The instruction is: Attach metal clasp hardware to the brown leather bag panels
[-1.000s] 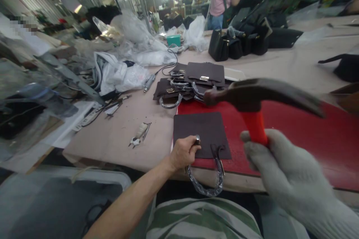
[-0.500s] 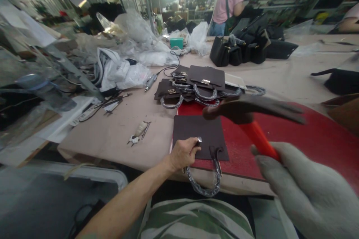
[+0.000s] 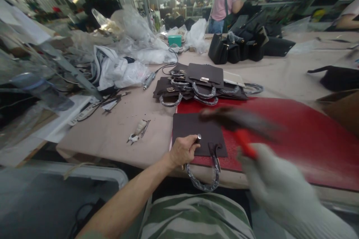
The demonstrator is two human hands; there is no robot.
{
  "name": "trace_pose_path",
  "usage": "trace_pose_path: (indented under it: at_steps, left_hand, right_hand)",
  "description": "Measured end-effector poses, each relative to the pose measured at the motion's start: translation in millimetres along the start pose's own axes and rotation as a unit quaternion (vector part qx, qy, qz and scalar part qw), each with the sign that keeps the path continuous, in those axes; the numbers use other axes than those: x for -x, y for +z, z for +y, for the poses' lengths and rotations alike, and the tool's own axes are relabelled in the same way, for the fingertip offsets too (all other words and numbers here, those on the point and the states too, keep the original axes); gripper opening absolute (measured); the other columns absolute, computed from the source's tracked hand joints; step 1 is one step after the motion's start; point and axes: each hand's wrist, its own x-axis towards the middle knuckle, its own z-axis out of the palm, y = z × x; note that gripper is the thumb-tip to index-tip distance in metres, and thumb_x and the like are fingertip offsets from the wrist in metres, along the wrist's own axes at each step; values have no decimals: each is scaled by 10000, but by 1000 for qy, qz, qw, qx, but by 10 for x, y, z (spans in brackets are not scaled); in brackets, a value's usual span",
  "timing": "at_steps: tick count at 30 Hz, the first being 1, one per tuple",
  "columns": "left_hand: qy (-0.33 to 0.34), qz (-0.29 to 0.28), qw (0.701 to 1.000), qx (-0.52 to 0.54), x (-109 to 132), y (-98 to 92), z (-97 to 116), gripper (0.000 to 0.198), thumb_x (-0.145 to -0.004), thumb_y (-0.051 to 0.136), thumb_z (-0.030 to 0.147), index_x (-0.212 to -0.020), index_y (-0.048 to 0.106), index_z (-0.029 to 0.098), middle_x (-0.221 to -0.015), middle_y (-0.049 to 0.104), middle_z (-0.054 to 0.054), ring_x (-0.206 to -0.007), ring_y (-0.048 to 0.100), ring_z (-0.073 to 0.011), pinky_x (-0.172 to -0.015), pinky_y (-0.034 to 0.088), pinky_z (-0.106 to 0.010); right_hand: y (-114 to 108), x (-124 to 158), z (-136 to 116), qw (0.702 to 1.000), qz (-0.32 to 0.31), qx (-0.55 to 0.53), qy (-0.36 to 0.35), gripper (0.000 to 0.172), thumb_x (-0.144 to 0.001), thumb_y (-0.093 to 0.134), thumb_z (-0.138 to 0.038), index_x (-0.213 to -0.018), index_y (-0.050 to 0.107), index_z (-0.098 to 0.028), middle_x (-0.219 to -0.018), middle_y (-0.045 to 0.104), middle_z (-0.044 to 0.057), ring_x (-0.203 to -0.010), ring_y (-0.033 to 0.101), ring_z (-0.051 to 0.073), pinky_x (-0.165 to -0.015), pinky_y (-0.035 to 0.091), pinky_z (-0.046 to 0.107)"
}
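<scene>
My left hand (image 3: pixel 183 151) is closed around a short metal punch (image 3: pixel 199 137), held upright on a dark brown bag panel (image 3: pixel 190 127). Only the punch's shiny top end shows above the fingers. A plastic-wrapped handle (image 3: pixel 206 185) is fixed to the panel and hangs over the table's front edge. In a pale glove, my right hand (image 3: pixel 269 175) grips a claw hammer (image 3: pixel 244 142) by its red handle. The hammer head is blurred by motion and hovers above and right of the punch, apart from it. Under the panel lies a red board (image 3: pixel 280 119).
Behind the panel lies a pile of brown bag panels (image 3: pixel 204 74) with wrapped handles. Cutters (image 3: pixel 134 138) and a grey corded tool (image 3: pixel 149 81) lie to the left. Black handbags (image 3: pixel 238 48) and a person in pink (image 3: pixel 227 0) are farther back.
The hammer and my gloved right hand have moved left, nearer the punch, and are now more blurred. My left hand stays on the punch. The view has shifted slightly.
</scene>
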Motion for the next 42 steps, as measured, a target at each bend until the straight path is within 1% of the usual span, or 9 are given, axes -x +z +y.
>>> trace_pose_path:
  at_steps: [4,8,14,21,26,30,33,37,42]
  left_hand:
    - [-18,-3,1000,7,4,15,-10,120,-951,563,183,-1050,630,192,-936,753,-79,-856,756,-218,-773,596,-293]
    - [-36,-1,999,30,0,-22,-7,94,-962,554,200,-1027,621,203,-952,753,-76,-868,748,-215,-806,588,-304]
    - [-64,-13,994,84,-49,-88,63,65,-940,568,226,-962,628,215,-940,751,-73,-876,738,-214,-829,579,-310]
    - [-265,129,923,247,-80,-213,-86,195,-944,544,378,-964,606,195,-856,748,-52,-778,733,-198,-768,599,-320]
    - [-315,99,943,31,-17,-714,-351,202,-928,567,375,-946,654,193,-841,741,-49,-777,707,-203,-744,558,-291]
    - [-389,-47,893,-220,-42,-972,-420,211,-953,527,325,-944,677,177,-900,752,-125,-896,726,-292,-806,542,-361]
    - [-397,-138,844,-333,-74,-958,-327,241,-970,517,319,-992,691,154,-991,743,-182,-984,717,-354,-845,531,-413]
    - [-353,-114,863,-343,-90,-769,-93,286,-1024,449,310,-1029,695,164,-1121,707,-175,-1026,701,-313,-864,522,-382]
    - [-400,-74,884,-230,-74,-527,76,308,-1006,542,417,-1053,666,139,-1055,711,-171,-1016,700,-314,-855,519,-385]
  right_hand:
    - [114,-34,81,996,-92,9,3,258,-939,466,-453,-802,534,-245,-612,628,55,-501,574,223,-532,267,313]
    - [253,-205,129,991,-91,-52,81,272,-994,414,-448,-808,447,-252,-660,604,26,-572,559,198,-573,301,303]
    - [900,-590,162,974,-141,-86,154,257,-1005,500,-420,-839,510,-224,-759,625,37,-690,578,187,-609,322,276]
    - [1106,-659,200,964,-171,-91,180,243,-994,545,-415,-926,605,-189,-816,659,74,-715,590,199,-618,312,281]
    - [1089,-624,230,964,-168,-108,179,264,-1007,508,-415,-930,599,-180,-806,647,62,-692,568,183,-613,292,280]
    - [1112,-602,265,965,-145,-138,168,270,-995,495,-413,-861,563,-189,-743,596,31,-661,530,169,-605,276,281]
    - [1128,-596,293,964,-127,-161,166,273,-976,499,-416,-815,539,-200,-686,558,8,-623,504,159,-594,278,282]
    - [1157,-587,322,951,-125,-221,177,276,-953,510,-431,-791,504,-209,-629,529,-13,-557,488,137,-543,290,266]
    - [1170,-557,300,846,-136,-427,289,284,-894,580,-473,-827,418,-249,-516,363,-103,-387,362,99,-409,276,224]
